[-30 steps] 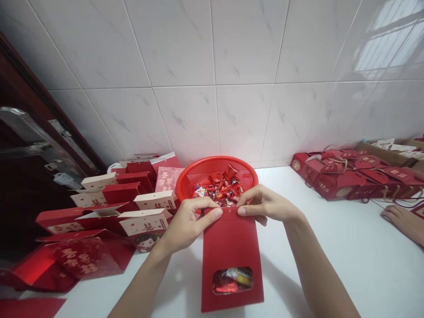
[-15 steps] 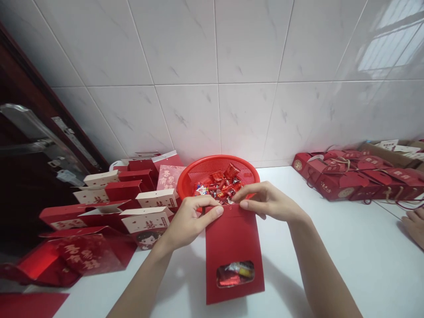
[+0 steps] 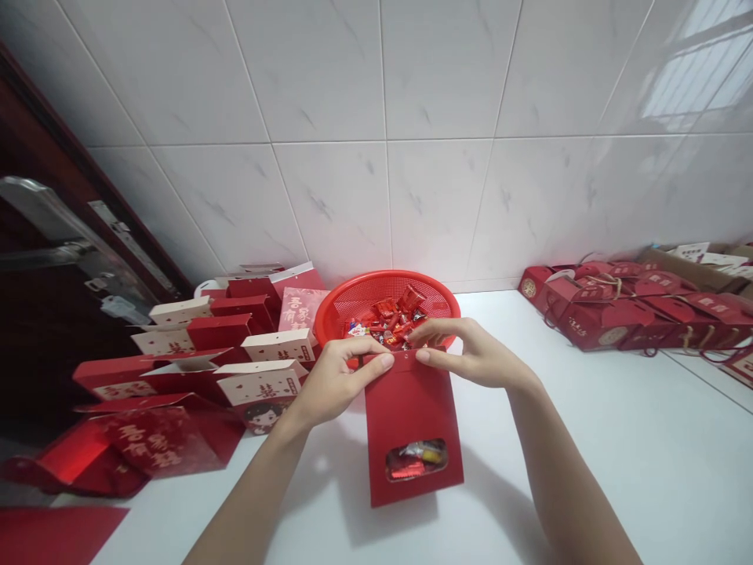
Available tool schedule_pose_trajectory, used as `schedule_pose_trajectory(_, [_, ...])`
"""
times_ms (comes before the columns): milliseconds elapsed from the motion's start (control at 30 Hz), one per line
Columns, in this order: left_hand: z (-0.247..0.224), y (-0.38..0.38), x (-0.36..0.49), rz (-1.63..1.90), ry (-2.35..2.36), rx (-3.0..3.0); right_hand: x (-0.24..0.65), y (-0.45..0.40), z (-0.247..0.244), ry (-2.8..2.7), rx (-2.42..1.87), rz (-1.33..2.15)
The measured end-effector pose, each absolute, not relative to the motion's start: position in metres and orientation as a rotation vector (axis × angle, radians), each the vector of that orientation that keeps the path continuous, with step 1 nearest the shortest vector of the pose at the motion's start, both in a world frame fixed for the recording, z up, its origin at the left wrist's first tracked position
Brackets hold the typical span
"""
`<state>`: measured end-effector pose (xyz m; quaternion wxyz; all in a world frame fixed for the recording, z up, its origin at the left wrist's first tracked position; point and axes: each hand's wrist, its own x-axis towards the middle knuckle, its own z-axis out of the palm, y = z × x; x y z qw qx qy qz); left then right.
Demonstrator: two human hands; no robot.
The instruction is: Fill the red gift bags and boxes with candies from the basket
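A red paper box [image 3: 412, 408] hangs slightly tilted over the white table [image 3: 617, 455], its small window showing wrapped sweets inside. My left hand [image 3: 341, 378] pinches the top left corner of the box between thumb and fingers. At the top right edge, my right hand [image 3: 471, 355] holds the flap, thumb in front and fingers behind. Just behind the box stands a red plastic basket [image 3: 338, 302] with red-wrapped sweets [image 3: 394, 318] in it; my right fingertips are in front of its rim.
Rows of red and cream paper boxes [image 3: 168, 431] stand at the left, beside a dark door with a metal handle [image 3: 52, 220]. Red boxes with cords [image 3: 612, 314] lie at the right, near a brown carton [image 3: 682, 267]. A tiled wall [image 3: 329, 196] rises behind.
The box's lower end has risen a little, and my right hand has shifted slightly left along its top edge. The other person's hand at the right edge has gone out of view.
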<state>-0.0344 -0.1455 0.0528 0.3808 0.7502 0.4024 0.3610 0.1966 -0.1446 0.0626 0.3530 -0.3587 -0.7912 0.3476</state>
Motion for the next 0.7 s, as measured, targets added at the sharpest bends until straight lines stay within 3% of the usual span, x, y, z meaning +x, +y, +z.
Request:
schedule_pose_trajectory(533, [0.042, -0.13, -0.033, 1.018, 1.069, 1.691, 0.194, -0.134, 0.054, -1.786, -1.047, 0.908])
schedule_pose_trajectory(700, [0.041, -0.127, -0.035, 1.017, 1.087, 1.692, 0.199, -0.127, 0.048, -1.694, -1.044, 1.072])
